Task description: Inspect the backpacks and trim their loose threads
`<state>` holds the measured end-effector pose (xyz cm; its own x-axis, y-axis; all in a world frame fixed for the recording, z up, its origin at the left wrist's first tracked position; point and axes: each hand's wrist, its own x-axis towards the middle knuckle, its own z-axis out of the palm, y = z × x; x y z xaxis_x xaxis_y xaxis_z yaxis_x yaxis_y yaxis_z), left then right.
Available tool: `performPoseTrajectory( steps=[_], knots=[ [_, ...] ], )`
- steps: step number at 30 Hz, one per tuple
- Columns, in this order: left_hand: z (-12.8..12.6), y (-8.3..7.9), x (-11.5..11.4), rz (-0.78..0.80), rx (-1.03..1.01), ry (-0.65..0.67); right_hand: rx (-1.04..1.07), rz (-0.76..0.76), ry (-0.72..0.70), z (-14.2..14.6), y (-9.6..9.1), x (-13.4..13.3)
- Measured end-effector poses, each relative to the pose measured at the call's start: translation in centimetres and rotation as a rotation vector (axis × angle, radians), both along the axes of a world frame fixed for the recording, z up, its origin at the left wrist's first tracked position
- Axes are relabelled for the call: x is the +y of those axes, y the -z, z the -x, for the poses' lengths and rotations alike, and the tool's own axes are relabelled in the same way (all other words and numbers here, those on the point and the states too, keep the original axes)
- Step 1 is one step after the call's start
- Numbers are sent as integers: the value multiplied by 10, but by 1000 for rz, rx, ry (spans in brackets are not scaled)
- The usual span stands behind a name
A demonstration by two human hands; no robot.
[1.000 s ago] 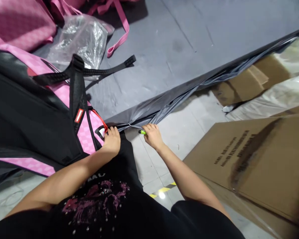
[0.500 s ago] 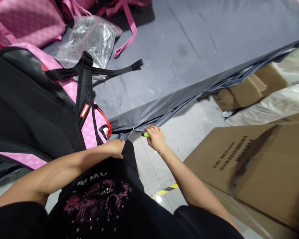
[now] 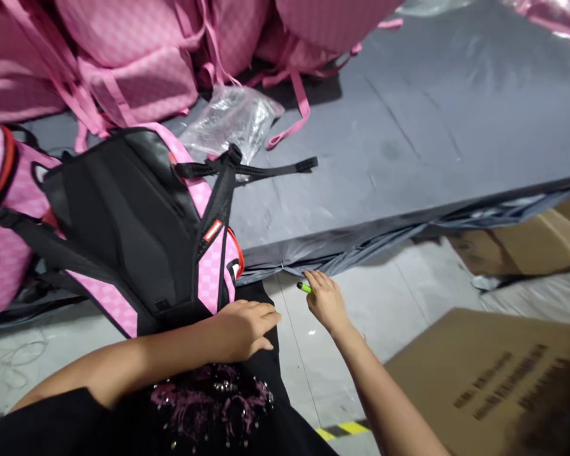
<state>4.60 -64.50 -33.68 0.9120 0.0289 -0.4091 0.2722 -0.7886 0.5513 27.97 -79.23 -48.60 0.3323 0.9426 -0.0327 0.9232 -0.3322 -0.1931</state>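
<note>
A backpack (image 3: 137,209) in pink check lies on its front with its black back panel and straps facing up. One black strap (image 3: 266,170) stretches off to the right across the table. My left hand (image 3: 247,326) is beside the backpack's lower right corner, over my dark clothing. Its fingers are extended and a little apart, with nothing in them. My right hand (image 3: 327,304) is closed around a slim bright green tool with a black end (image 3: 304,287), just off the table's edge. Most of that tool is hidden in the palm.
Grey cloth (image 3: 408,114) covers the table. Several pink bags (image 3: 137,69) stand along the back, with a clear plastic bag (image 3: 237,120) in front. Another pink backpack (image 3: 16,247) lies at left. A large cardboard box (image 3: 479,373) stands on the floor at right.
My left hand has gone from curled, near the backpack's corner, to fingers stretched out. My right hand keeps hold of the green tool. The view has shifted, showing more bags at left.
</note>
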Motion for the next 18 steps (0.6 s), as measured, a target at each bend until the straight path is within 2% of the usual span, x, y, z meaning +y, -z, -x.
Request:
performPoseTrajectory(
  steps=[1,3,5,7,9,11,12,14,16,18],
  knots=[
    [15,-11,11,-16,-187,-73,4,-33,-9,-1,0,-1],
    [51,-34,42,-163,-534,-315,21,-122,-44,1,0,-1],
    [94,-56,76,-406,-739,-683,19,-238,-92,6,-4,3],
    [143,-71,108,-585,-853,-1127,1,-347,-127,14,-14,15],
    [189,-75,129,-550,-949,-1579,-4,-427,-158,26,-31,31],
    [222,-65,138,-350,-1020,-1897,-9,-487,-201,41,-54,48],
    [232,-56,139,-231,-1030,-1987,-10,-510,-228,50,-67,57],
    [238,-35,138,-10,-1013,-2030,-10,-557,-291,68,-90,72],
    [232,-19,135,195,-1002,-1957,9,-600,-367,86,-109,86],
    [221,-13,134,367,-1032,-1862,43,-635,-456,102,-123,101]
  ],
)
